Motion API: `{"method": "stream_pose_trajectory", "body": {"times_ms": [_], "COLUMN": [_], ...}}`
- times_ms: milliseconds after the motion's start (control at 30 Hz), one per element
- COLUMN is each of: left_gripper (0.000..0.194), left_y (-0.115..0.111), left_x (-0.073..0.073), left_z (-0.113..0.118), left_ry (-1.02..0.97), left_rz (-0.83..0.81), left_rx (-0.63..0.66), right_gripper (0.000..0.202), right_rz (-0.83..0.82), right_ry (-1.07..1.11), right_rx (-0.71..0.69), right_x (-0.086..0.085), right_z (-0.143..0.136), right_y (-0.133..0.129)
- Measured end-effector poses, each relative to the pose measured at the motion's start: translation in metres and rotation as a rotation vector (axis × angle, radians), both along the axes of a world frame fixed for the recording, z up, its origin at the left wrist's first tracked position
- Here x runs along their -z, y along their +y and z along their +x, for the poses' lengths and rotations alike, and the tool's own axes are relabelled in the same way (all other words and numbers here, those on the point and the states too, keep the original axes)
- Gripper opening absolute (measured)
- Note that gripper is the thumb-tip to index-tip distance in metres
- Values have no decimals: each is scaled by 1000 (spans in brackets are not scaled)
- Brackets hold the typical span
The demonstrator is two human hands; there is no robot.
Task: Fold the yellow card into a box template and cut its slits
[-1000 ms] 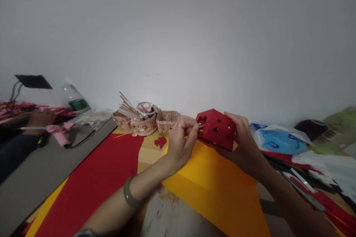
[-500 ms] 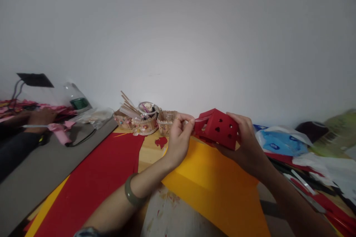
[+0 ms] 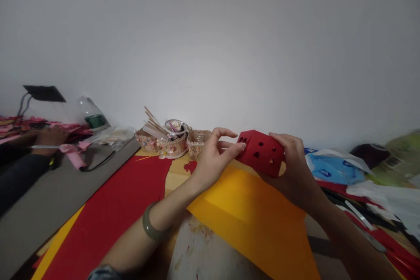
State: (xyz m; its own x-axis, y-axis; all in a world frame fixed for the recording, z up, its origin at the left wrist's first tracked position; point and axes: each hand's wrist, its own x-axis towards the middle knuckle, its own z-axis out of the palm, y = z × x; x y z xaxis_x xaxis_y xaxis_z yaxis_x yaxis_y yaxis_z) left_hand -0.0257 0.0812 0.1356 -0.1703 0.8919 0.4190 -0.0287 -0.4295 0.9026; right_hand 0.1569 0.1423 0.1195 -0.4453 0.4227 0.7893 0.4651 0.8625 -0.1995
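A small red paper box (image 3: 266, 159) with cut-out holes, some heart-shaped, is held above the table. My right hand (image 3: 293, 170) grips it from the right, fingers over the top edge and thumb underneath. My left hand (image 3: 216, 153) is at the box's left side, fingers apart, with a thumb tip against or very near the left face. Below both hands lies a sheet of yellow-orange paper (image 3: 259, 218). A small red paper scrap (image 3: 190, 166) rests on the wooden table left of my left hand.
Decorated baskets (image 3: 172, 146) with sticks and pens stand by the wall. Red paper (image 3: 124, 210) covers the left. A co-worker's hand (image 3: 50, 138) is near a pink glue gun (image 3: 74, 155). A blue tissue pack (image 3: 334, 168) and scissors (image 3: 367, 238) lie right.
My left fingers have opened from a pinch on a thin strip at the box's left side. The flap there now lies closed, and the box has turned slightly.
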Motion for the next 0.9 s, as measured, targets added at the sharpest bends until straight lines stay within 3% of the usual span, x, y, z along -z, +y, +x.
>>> {"method": "stream_pose_trajectory", "body": {"times_ms": [67, 167, 300, 400, 533, 900], "left_gripper": [37, 29, 16, 8, 14, 12], "left_y": [1, 2, 0, -1, 1, 5], "left_x": [-2, -2, -3, -3, 1, 11], "left_z": [-2, -3, -4, -4, -5, -1], "left_ry": [81, 189, 275, 455, 662, 618], "left_rz": [-24, 20, 76, 241, 480, 664], "left_rx": [-32, -102, -67, -136, -221, -221], "right_gripper": [67, 67, 68, 70, 78, 91], "right_rz": [69, 151, 215, 271, 372, 464], "right_ry": [-27, -53, -61, -58, -36, 57], "right_rx": [-9, -16, -10, -18, -53, -187], "right_x": [1, 4, 6, 7, 6, 2], "right_z": [-1, -3, -4, -4, -4, -3], "right_y": [-2, -4, -5, -4, -2, -1]}}
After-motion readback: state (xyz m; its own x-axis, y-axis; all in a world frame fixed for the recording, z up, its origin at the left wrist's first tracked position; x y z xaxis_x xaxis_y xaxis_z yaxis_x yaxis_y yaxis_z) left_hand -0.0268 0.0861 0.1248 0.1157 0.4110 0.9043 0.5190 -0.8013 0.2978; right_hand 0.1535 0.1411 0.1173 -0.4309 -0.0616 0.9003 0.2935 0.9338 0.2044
